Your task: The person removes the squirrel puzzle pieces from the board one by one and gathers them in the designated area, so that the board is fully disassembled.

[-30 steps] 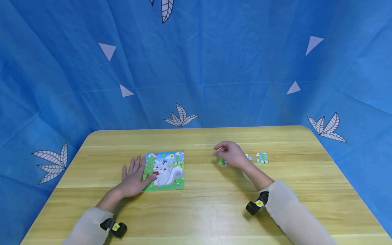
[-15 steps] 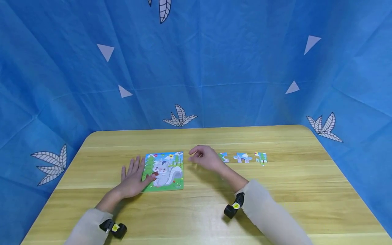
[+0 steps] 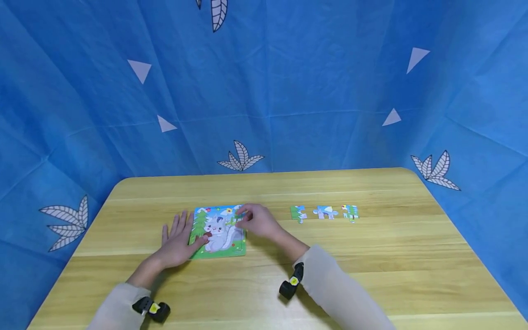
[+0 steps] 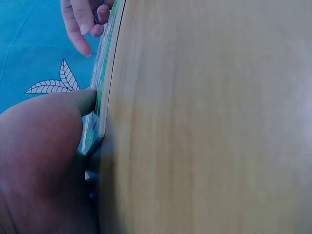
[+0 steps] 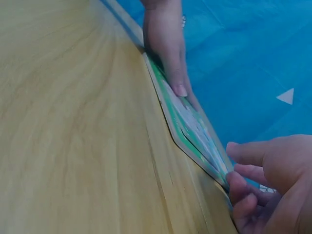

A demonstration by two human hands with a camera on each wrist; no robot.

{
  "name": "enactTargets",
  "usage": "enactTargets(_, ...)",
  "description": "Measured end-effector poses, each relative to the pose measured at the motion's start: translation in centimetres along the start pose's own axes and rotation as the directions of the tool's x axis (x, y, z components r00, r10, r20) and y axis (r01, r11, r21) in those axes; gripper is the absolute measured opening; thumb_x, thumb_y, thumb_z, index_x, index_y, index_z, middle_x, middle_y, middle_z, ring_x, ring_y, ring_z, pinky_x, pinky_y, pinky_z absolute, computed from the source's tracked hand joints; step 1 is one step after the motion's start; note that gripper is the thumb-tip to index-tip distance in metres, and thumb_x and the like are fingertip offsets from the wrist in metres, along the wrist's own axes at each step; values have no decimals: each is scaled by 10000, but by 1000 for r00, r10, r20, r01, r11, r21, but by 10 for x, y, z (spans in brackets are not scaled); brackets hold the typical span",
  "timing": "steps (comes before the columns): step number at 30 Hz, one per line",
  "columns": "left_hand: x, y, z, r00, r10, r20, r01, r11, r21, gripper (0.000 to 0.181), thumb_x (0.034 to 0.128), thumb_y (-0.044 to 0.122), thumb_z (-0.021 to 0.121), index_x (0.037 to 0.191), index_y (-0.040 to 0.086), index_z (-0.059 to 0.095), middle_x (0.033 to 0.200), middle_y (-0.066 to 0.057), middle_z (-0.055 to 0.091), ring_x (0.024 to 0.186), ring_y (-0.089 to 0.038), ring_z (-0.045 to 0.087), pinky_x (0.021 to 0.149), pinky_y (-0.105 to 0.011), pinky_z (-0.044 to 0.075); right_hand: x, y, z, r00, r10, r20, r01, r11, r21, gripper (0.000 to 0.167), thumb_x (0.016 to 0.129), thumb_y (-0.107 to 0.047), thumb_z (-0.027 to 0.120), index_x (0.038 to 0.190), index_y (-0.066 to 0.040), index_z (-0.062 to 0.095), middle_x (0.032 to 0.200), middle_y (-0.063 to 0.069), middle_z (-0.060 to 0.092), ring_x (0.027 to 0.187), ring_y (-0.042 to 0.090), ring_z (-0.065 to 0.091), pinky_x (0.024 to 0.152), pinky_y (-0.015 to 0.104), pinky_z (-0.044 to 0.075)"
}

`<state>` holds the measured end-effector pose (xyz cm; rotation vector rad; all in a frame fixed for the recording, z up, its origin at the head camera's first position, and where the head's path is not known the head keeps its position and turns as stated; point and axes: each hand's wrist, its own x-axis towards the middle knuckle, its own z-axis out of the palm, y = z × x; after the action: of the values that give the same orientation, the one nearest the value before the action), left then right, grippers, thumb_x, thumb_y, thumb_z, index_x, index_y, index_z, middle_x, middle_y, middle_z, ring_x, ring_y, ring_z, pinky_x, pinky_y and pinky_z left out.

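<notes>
Squirrel puzzle board (image 3: 222, 238) is lying flat on the wooden table (image 3: 371, 261), left of centre, face up and between the two hands. At far left, the left hand (image 3: 175, 247) is resting beside it, fingers straight and spread on the wood, thumb pressing on the board's left part. The board itself is showing a nearly square outline, so no long axis is standing out; its side edges are running away from the person. Next, the right hand (image 3: 260, 222) is hanging over the far right corner, palm outside the edge and fingertips pointing left, across the board. Its thumb and bent fingers are leaving a narrow gap, with nothing seen between them; whether the tips are touching the surface is not clear. For this corner the right hand is nearer, the left seemingly serving as a steady. Further right, well apart, three loose pieces are lying in a row: a green-edged piece (image 3: 296, 212), a wide piece (image 3: 326, 210) running left to right, and a tree piece (image 3: 350, 211).
</notes>
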<state>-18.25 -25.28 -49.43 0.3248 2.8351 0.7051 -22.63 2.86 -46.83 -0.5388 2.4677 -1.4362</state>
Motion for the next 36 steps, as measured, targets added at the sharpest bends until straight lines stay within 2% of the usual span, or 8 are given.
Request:
enactTargets(5, -1, 1, -1, 1000, 5, -3, -5, 1000, -12, 978, 1023, 619, 450, 1613, -31, 18, 1671, -267, -91, 1517, -473, -148, 1123, -669, -194, 1, -5, 7, 999, 42, -23, -44, 994, -98, 240, 861, -112, 817, 1079, -79, 722, 702, -31, 577, 595, 86, 482, 542, 215, 380)
enactTargets(10, -5, 9, -6, 1000, 15, -11, -15, 1000, -6, 968, 1022, 598, 474, 1607, -52, 57, 1659, -308, -46, 1512, -501, -110, 1123, -693, -159, 1, -8, 12, 996, 69, -55, -78, 978, -196, 192, 857, -133, 828, 1020, -135, 728, 666, -47, 547, 565, 86, 457, 517, 230, 346)
enactTargets(17, -6, 31, -25, 999, -29, 43, 25, 995, 96, 965, 1013, 564, 529, 1580, -108, 131, 1625, -372, 56, 1488, -566, 17, 1114, -768, 26, 0, -8, 14, 995, 73, -71, -87, 971, -221, 154, 856, -150, 831, 963, -145, 722, 689, -43, 559, 587, 87, 465, 532, 237, 350)
enactTargets(20, -6, 41, -28, 1000, -6, 20, 4, 994, 114, 916, 1014, 479, 581, 1556, -142, 182, 1603, -401, 99, 1475, -583, 72, 1111, -769, 96, 0, -7, 14, 995, 71, -70, -84, 973, -213, 156, 853, -153, 832, 965, -146, 725, 694, -40, 565, 588, 87, 469, 534, 237, 353)
enactTargets(24, -3, 53, -23, 995, 82, -48, -76, 990, 122, 828, 1009, 359, 624, 1530, -163, 247, 1595, -398, 158, 1476, -569, 128, 1138, -728, 153, 0, -6, 12, 996, 70, -61, -81, 976, -202, 170, 847, -161, 837, 975, -144, 726, 692, -51, 565, 591, 82, 476, 543, 234, 367)
enactTargets(27, 1, 62, -17, 988, 142, -58, -133, 982, 133, 810, 1020, 351, 611, 1528, -166, 248, 1604, -376, 173, 1487, -549, 130, 1161, -695, 153, -1, -6, 10, 996, 62, -57, -72, 979, -191, 175, 847, -166, 838, 977, -134, 725, 684, -50, 561, 589, 83, 477, 546, 230, 372)
enactTargets(30, 5, 67, -9, 987, 161, -30, -155, 977, 144, 833, 1040, 403, 564, 1547, -148, 198, 1624, -349, 143, 1504, -524, 88, 1177, -681, 104, 0, -5, 8, 997, 56, -53, -65, 981, -185, 174, 854, -174, 836, 976, -123, 722, 676, -45, 556, 583, 84, 472, 540, 225, 370)
enactTargets(36, 11, 66, 6, 990, 131, 59, -136, 985, 106, 900, 1041, 516, 489, 1580, -107, 126, 1652, -319, 41, 1523, -495, -28, 1166, -695, -36, 1, -4, 8, 997, 60, -47, -68, 979, -195, 175, 851, -171, 839, 967, -120, 717, 674, -43, 560, 581, 79, 473, 528, 213, 373)
